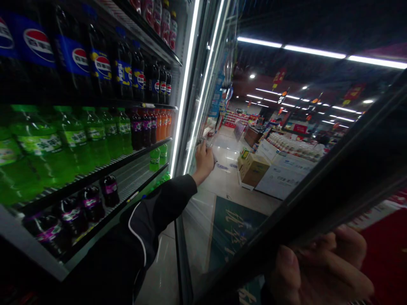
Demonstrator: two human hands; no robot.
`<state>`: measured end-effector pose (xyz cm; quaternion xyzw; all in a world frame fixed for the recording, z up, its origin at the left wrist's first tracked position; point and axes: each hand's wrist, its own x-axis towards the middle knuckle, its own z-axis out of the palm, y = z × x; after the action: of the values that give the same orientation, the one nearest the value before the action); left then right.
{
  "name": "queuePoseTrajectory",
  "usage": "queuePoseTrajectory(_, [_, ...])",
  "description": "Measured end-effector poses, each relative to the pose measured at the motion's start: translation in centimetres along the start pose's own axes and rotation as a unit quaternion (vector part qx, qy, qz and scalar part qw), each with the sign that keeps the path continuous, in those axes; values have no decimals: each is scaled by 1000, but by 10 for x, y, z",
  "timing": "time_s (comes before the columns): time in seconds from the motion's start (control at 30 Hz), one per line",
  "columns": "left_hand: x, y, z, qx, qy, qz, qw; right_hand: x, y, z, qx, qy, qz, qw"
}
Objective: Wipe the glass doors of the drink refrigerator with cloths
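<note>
My left hand (205, 162) reaches out in a black sleeve with white piping, against the inner side of the cooler's glass door (197, 212). Its fingers are curled; a small greyish patch shows by them, too blurred to name. At the lower right, my right hand (321, 264) grips the dark edge frame (299, 190) of the swung-open door, thumb on the near side and fingers bent round. To the left, the cooler's shelves hold cola bottles (101, 63), green soda bottles (73, 135) and dark bottles with purple labels (92, 203).
Orange soda bottles (163, 123) stand near the shelf end beside a bright light strip (186, 89). Through the glass show a green floor mat (233, 228), cardboard boxes (252, 169) and a white display stand (282, 178) stacked with bottles.
</note>
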<state>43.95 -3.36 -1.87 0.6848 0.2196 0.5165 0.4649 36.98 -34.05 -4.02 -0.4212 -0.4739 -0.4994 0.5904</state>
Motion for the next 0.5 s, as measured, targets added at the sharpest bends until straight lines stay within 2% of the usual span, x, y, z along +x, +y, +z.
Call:
queuePoseTrajectory(0.07, [-20,28,-1,-26,1,60,998,1,-5,1,-27,-16,-9,999])
queuePoseTrajectory(0.13, [-48,64,-8,-65,4,178,982,1,-8,1,-42,-19,0,999])
queuePoseTrajectory(0.23, [-93,119,-26,-61,-19,371,927,1,-10,1,-31,-27,-12,999])
queuePoseTrajectory(0.3, [-113,143,-37,-30,-43,461,886,3,-9,2,-30,-31,-15,999])
queuePoseTrajectory(0.4, [-119,147,-41,-1,-42,545,837,5,-7,2,-30,-38,-36,998])
queuePoseTrajectory(0.5, [-102,128,-32,1,-10,561,828,5,-4,1,-17,-43,-61,997])
